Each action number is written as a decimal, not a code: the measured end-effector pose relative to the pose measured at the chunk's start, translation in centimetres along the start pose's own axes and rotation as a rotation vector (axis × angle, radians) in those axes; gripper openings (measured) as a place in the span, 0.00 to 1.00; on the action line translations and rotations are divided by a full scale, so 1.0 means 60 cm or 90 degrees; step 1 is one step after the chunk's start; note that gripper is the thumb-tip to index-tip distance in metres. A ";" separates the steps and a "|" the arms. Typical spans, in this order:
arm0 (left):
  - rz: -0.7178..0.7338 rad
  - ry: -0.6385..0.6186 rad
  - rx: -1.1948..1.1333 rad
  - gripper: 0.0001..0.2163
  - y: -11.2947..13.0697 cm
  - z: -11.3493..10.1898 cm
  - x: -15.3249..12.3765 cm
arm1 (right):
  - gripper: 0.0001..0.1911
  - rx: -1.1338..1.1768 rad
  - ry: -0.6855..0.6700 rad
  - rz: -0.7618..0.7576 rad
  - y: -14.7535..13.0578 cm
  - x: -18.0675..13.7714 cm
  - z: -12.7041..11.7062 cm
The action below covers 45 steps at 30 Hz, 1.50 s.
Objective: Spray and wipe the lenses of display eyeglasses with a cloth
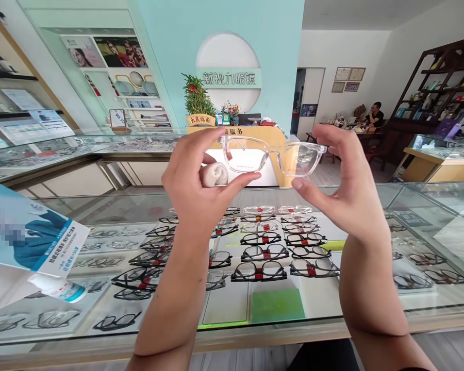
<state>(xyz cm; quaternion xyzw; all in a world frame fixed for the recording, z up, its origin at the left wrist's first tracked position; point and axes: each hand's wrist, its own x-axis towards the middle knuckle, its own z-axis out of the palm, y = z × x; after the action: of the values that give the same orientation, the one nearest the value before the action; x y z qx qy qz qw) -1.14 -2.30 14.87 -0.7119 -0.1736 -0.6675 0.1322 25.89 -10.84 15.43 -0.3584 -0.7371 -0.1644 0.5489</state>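
A pair of clear-framed eyeglasses (272,150) is held up in front of me, above the glass counter, its lenses facing me. My left hand (197,170) grips the left end of the frame between thumb and fingers. A rolled whitish cloth (215,174) is tucked in that same palm. On the other side, my right hand (344,180) has its fingers curled at the right end of the frame, with the thumb just under the right lens. Small red print shows on the right lens.
Below my hands is a glass display counter (317,304) with rows of eyeglasses (260,270) inside. At left stand a blue-and-white printed box (34,232) and a white bottle (58,287). Farther back are a wooden reception desk (270,135) and a seated person (376,116).
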 end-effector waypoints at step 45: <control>-0.134 0.023 0.046 0.39 -0.007 0.039 -0.031 | 0.36 -0.147 0.067 0.110 -0.025 -0.011 0.029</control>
<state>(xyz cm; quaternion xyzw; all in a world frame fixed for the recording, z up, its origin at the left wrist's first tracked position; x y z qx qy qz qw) 0.70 -1.07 12.85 -0.6724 -0.2692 -0.6836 0.0899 23.73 -10.99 14.44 -0.4719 -0.6501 -0.2186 0.5539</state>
